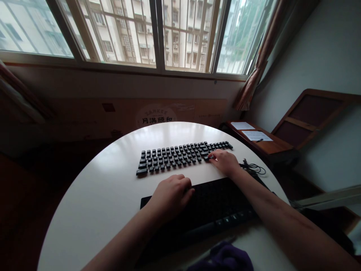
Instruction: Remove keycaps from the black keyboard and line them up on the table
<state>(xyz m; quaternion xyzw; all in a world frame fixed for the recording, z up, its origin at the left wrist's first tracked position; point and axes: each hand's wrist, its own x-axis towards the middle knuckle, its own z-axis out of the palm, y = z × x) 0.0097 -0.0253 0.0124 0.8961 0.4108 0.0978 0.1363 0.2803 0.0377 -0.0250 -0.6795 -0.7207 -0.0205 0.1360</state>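
Observation:
Loose black keycaps (169, 158) stand in rows on the white round table (93, 195), laid out like a keyboard. At the right part of these rows is my right hand (224, 161), its thumb and fingers pinched on a small dark keycap (210, 155). Nearer to me lies a black keyboard base (217, 199), its surface too dark to make out in detail. My left hand (175, 190) rests over the base's far left part with its fingers curled in. Whatever those fingers hold, if anything, is hidden.
A coiled black cable (254, 167) lies by the table's right edge. Purple cloth (225, 258) sits at the near edge. To the right, a wooden chair (278, 146) bears paper sheets (256, 135) and a pen (260, 140). Barred windows (186, 34) are behind.

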